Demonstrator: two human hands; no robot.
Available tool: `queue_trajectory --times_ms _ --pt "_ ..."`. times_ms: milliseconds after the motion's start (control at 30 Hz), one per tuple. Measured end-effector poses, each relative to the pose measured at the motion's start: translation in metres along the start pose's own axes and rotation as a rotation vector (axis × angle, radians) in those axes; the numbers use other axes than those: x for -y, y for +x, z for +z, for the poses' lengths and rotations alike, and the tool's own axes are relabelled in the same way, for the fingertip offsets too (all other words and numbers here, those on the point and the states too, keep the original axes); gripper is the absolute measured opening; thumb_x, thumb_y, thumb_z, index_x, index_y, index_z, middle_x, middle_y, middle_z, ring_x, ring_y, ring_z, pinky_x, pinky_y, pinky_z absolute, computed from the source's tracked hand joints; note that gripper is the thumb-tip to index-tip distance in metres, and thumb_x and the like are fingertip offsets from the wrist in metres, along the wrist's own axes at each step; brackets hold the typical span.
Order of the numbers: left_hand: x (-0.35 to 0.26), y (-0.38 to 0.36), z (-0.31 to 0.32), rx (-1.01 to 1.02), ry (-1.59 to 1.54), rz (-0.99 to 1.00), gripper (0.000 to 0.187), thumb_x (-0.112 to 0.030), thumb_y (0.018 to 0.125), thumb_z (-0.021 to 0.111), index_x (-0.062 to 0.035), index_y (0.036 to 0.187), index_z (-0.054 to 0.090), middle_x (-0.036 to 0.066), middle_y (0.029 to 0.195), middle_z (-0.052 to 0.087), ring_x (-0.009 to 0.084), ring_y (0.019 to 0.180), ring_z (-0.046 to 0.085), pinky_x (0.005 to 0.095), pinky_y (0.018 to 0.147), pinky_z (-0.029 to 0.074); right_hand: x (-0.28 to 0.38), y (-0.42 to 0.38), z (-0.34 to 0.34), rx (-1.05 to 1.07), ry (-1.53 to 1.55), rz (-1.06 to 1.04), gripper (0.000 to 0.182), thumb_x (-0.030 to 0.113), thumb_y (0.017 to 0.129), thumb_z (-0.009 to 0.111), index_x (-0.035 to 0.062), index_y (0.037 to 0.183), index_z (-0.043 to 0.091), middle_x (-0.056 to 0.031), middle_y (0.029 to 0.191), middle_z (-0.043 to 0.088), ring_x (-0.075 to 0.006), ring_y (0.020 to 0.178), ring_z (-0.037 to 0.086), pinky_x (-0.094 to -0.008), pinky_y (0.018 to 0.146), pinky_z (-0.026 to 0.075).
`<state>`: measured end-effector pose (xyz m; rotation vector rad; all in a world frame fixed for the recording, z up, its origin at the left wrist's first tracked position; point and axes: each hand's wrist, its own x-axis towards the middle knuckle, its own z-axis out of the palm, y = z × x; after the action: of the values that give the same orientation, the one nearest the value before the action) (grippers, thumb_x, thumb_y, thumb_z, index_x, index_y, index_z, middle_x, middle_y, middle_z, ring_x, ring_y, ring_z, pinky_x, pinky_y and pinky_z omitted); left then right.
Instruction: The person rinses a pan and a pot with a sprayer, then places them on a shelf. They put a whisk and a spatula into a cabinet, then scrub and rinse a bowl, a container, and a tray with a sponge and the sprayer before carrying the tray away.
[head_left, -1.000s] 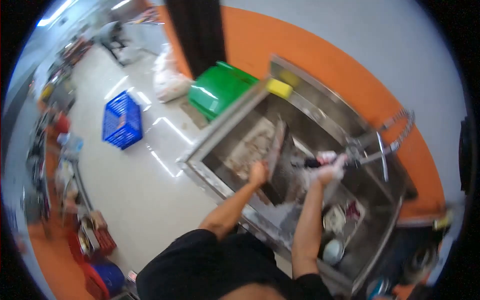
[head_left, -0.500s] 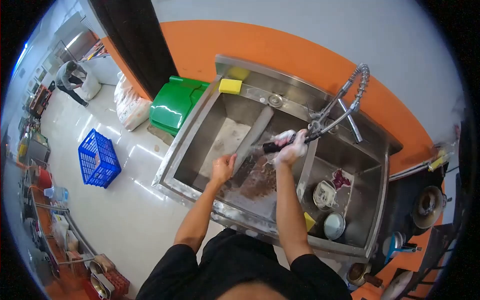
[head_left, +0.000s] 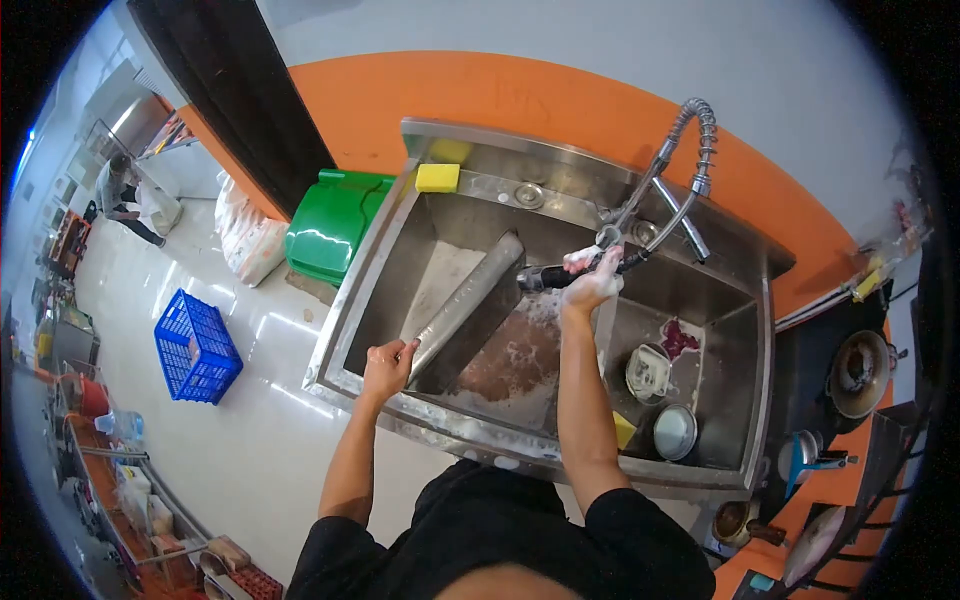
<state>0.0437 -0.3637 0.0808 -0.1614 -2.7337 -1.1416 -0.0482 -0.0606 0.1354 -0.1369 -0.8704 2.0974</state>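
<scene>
My left hand [head_left: 388,368] is at the front edge of the sink, its fingers and thumb closed beside the steel divider [head_left: 465,300] between the left and middle basins. It touches the divider's near end; whether it holds anything there is hidden. My right hand [head_left: 592,282], covered in suds, grips the black spray handle [head_left: 545,279] of the coiled faucet [head_left: 705,150] above the middle basin. Brownish, foamy water [head_left: 510,355] lies below the nozzle. In the right basin are a bowl with pale contents [head_left: 648,373], a round lidded container [head_left: 675,432] and a purple-red scrap [head_left: 680,338].
A yellow sponge [head_left: 437,178] rests on the sink's back left corner; another [head_left: 623,430] is in the right basin. Left are a green bin [head_left: 335,225], a blue crate [head_left: 197,347] and white sacks [head_left: 247,232]. A person [head_left: 120,200] bends far left. A wok [head_left: 858,372] stands right.
My left hand has moved left and down towards the sink's front edge. The spray nozzle now points more level, and the water below shows more foam. The view has shifted slightly.
</scene>
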Motion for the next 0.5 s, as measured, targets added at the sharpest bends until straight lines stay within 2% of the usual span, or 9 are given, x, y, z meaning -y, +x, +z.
queue_trajectory --times_ms 33,67,133,200,233,300,367,433,500 --pt "0.003 0.003 0.002 -0.016 -0.001 0.037 0.045 -0.028 0.085 0.061 0.0024 0.053 0.048 0.020 0.045 0.039 0.0300 0.038 0.034 0.0384 0.041 0.030 0.004 -0.006 0.004 0.018 0.050 0.091 0.046 0.036 0.094 0.044 0.0067 0.058 0.038 -0.0057 0.048 0.040 -0.0180 0.043 0.042 -0.0321 0.044 0.037" --pt "0.006 0.005 0.004 -0.032 -0.004 0.074 0.046 -0.028 0.085 0.060 0.0023 0.053 0.048 0.020 0.045 0.039 0.0294 0.038 0.034 0.0385 0.041 0.030 0.005 -0.011 0.007 0.020 0.050 0.093 0.046 0.036 0.094 0.044 0.0067 0.058 0.038 -0.0057 0.048 0.040 -0.0180 0.043 0.042 -0.0321 0.044 0.037" --pt "0.005 0.009 0.011 -0.029 -0.031 0.043 0.046 -0.029 0.085 0.060 0.0023 0.053 0.048 0.020 0.046 0.040 0.0291 0.037 0.034 0.0389 0.041 0.030 0.006 -0.022 0.010 0.090 0.152 0.206 0.048 0.037 0.094 0.043 0.0071 0.058 0.037 -0.0054 0.048 0.038 -0.0178 0.042 0.041 -0.0324 0.043 0.036" --pt "-0.003 0.013 0.013 0.008 0.012 0.016 0.042 -0.030 0.085 0.058 0.0020 0.058 0.052 0.022 0.049 0.044 0.0410 0.047 0.046 0.0437 0.048 0.036 0.006 -0.024 0.008 0.082 0.142 0.217 0.047 0.037 0.094 0.042 0.0067 0.058 0.038 -0.0045 0.047 0.037 -0.0170 0.041 0.039 -0.0313 0.042 0.035" --pt "-0.002 0.014 0.016 0.022 0.012 -0.013 0.041 -0.029 0.085 0.058 0.0019 0.059 0.054 0.022 0.051 0.046 0.0412 0.049 0.048 0.0436 0.048 0.037 0.005 -0.021 0.003 0.034 0.021 0.168 0.048 0.037 0.094 0.042 0.0066 0.058 0.038 -0.0044 0.047 0.037 -0.0167 0.041 0.039 -0.0308 0.041 0.034" --pt "0.003 0.012 0.021 0.011 0.022 0.008 0.041 -0.030 0.085 0.058 0.0007 0.058 0.054 0.022 0.051 0.048 0.0403 0.050 0.051 0.0433 0.049 0.039 -0.001 -0.015 -0.011 -0.017 -0.136 0.111 0.049 0.036 0.094 0.043 0.0063 0.056 0.038 -0.0043 0.047 0.037 -0.0159 0.041 0.039 -0.0295 0.040 0.033" --pt "0.005 0.015 0.025 -0.007 0.031 0.021 0.041 -0.030 0.085 0.059 -0.0004 0.057 0.055 0.021 0.052 0.050 0.0394 0.051 0.053 0.0430 0.049 0.042 0.002 -0.014 -0.014 0.030 -0.061 0.188 0.050 0.038 0.093 0.045 0.0075 0.055 0.036 -0.0047 0.047 0.038 -0.0160 0.041 0.039 -0.0301 0.041 0.033" --pt "0.006 0.014 0.031 0.010 0.258 0.268 0.034 -0.032 0.084 0.059 -0.0041 0.064 0.060 0.017 0.052 0.053 0.0336 0.052 0.058 0.0408 0.050 0.046 0.003 -0.024 -0.009 0.074 -0.024 0.250 0.050 0.039 0.093 0.045 0.0081 0.055 0.036 -0.0047 0.047 0.038 -0.0161 0.041 0.039 -0.0300 0.041 0.034" --pt "-0.002 0.019 0.036 0.227 0.460 0.309 0.023 -0.030 0.080 0.062 -0.0080 0.073 0.064 0.014 0.061 0.061 0.0314 0.059 0.062 0.0414 0.055 0.050 0.006 -0.036 0.013 0.060 0.103 0.490 0.049 0.040 0.092 0.046 0.0094 0.055 0.036 -0.0049 0.049 0.039 -0.0167 0.042 0.039 -0.0298 0.043 0.034"
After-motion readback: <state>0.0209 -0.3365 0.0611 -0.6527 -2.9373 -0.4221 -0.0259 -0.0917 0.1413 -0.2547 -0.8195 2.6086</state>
